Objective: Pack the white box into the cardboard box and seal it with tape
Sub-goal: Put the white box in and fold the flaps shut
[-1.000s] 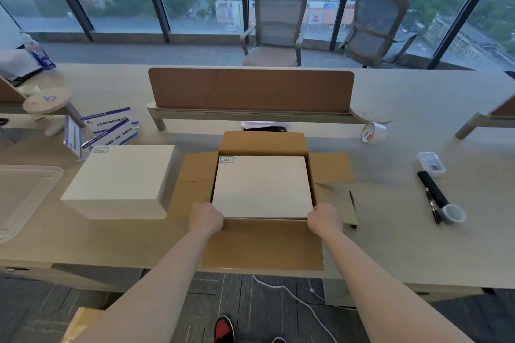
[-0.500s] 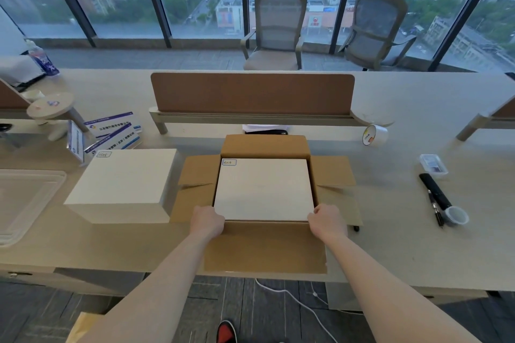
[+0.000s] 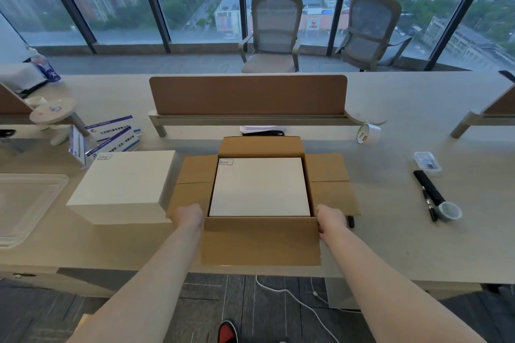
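Note:
A white box [image 3: 259, 186] with a small label at its far left corner lies flat inside the open cardboard box [image 3: 262, 242], whose flaps are all folded outward. My left hand [image 3: 189, 217] sits at the box's near left corner, fingers curled over the edge there. My right hand [image 3: 330, 220] holds the near right corner, fingers curled on the edge of the near flap. A roll of tape [image 3: 367, 133] stands on edge at the back right, beyond both hands.
A second white box [image 3: 125, 178] stands just left of the cardboard box. A pale tray [image 3: 25, 203] lies far left, booklets [image 3: 114, 133] behind it. At right are a black tool [image 3: 427, 189], a second tape roll [image 3: 448, 211] and a clear case [image 3: 427, 160]. A brown divider [image 3: 248, 95] crosses the desk behind.
Both hands have slid outward from the white box's near corners to the cardboard box's near corners. The white box now lies settled inside.

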The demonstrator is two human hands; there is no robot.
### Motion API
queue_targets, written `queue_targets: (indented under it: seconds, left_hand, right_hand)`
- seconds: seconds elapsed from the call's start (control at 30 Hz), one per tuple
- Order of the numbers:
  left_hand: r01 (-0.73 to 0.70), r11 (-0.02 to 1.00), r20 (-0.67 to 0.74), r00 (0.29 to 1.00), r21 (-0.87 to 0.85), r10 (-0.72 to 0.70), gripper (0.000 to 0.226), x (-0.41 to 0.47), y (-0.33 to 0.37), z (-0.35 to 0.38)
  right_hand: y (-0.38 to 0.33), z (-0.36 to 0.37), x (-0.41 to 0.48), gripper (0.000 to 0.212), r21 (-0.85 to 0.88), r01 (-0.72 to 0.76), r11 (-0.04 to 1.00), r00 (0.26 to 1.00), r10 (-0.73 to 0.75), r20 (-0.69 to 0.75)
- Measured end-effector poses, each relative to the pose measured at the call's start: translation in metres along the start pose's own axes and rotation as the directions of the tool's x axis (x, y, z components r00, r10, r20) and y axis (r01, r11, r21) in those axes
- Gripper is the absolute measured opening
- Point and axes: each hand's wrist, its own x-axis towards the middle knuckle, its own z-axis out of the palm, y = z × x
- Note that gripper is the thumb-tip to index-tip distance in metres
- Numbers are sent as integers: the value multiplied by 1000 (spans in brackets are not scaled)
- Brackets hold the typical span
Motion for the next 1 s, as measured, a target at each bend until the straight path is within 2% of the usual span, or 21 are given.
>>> queue_targets:
  seconds: [0.13, 0.23, 0.37, 0.5, 0.6, 0.67, 0.77, 0.83, 1.0]
  left_hand:
    - [27, 992, -96, 995, -127, -40, 40, 14, -12, -3]
    - [-82, 994, -92, 993, -77, 74, 26, 13, -20, -2]
    - [-137, 987, -30, 990, -84, 135, 38, -5, -18, 1]
    - [-222, 972, 53, 974, 81, 218, 44, -19, -14, 11]
    - [-309, 917, 107, 951, 251, 291, 32, -24, -11, 20]
    - [-346, 871, 142, 938, 349, 315, 30, -24, -8, 25]
    - [-384, 796, 186, 923, 467, 336, 35, -22, -7, 29]
    - [-392, 755, 210, 920, 526, 332, 38, -21, -8, 31]
    - [-405, 702, 223, 913, 586, 340, 39, -21, -15, 34]
  right_hand:
    - [4, 2, -20, 7, -30, 82, 996, 989, -85, -125]
    - [18, -1, -31, 23, -143, 227, 963, 959, -247, -137]
    - [26, -9, -21, 42, -332, 312, 890, 920, -371, -129]
    - [26, -9, -20, 41, -400, 402, 823, 883, -465, -70]
    - [29, -7, -16, 43, -421, 510, 750, 834, -550, 30]
    - [28, -4, -10, 47, -422, 551, 720, 820, -560, 117]
    - [26, 1, -5, 50, -538, 564, 627, 812, -539, 224]
    - [25, 5, -3, 50, -608, 555, 568, 810, -534, 240]
    - [24, 10, -1, 47, -669, 538, 512, 801, -558, 217]
